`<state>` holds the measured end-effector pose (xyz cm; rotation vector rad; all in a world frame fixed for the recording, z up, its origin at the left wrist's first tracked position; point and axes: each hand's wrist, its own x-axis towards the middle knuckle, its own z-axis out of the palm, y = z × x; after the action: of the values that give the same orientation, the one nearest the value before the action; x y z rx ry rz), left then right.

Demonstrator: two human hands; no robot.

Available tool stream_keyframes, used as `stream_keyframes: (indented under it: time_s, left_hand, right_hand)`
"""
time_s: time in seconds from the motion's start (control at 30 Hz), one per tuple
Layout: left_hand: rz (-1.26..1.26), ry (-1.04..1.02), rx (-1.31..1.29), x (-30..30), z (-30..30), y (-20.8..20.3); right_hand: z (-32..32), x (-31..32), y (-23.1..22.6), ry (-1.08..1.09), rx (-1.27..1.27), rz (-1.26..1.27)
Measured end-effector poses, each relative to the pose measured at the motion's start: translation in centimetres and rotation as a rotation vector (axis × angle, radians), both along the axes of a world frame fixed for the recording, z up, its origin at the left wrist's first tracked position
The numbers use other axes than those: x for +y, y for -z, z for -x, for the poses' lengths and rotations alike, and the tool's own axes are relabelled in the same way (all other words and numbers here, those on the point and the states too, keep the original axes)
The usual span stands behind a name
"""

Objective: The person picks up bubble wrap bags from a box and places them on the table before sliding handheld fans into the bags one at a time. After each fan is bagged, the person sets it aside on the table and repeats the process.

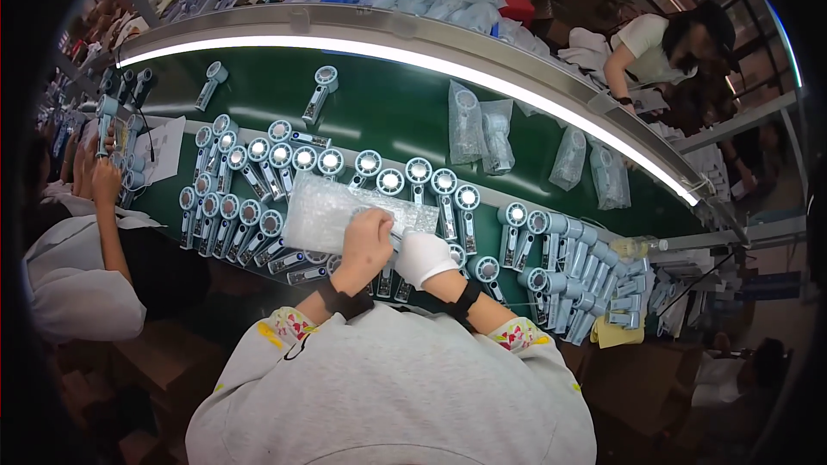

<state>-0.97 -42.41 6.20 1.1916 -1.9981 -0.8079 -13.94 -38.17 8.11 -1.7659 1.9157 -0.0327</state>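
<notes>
In front of me, a clear bubble-wrap bag (320, 213) lies across the rows of small handheld fans, its right part behind my hands. My bare left hand (368, 245) is closed, thumb and fingers pinched on the bag near its middle. Close against it is my right hand (425, 260) in a white glove, its fingers curled in toward the left hand. What the gloved fingers grip is hidden. Light-blue handheld fans (390, 181) with round heads stand just beyond the bag, and more lie beneath my wrists.
Fans (247, 212) crowd the green bench (267, 95) on the left, and more (577, 267) stack up at right. Bagged fans (466, 120) lie toward the back. A bright light bar (413, 55) spans the bench. Co-workers sit at left (77, 250) and across at right (646, 52).
</notes>
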Motion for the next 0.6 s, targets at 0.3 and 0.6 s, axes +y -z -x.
stream_keyframes:
  time_s: [0.3,0.6]
  left_hand:
    - [0.033,-0.075,0.307,-2.8,-1.5,-9.2]
    - [-0.096,0.353,0.318,-1.9,0.7,-7.8]
  right_hand:
    - [3.6,-1.9,-5.3,0.528,-2.069,-0.844]
    - [2.9,-6.0,-3.8,0.852,-1.798,-0.564]
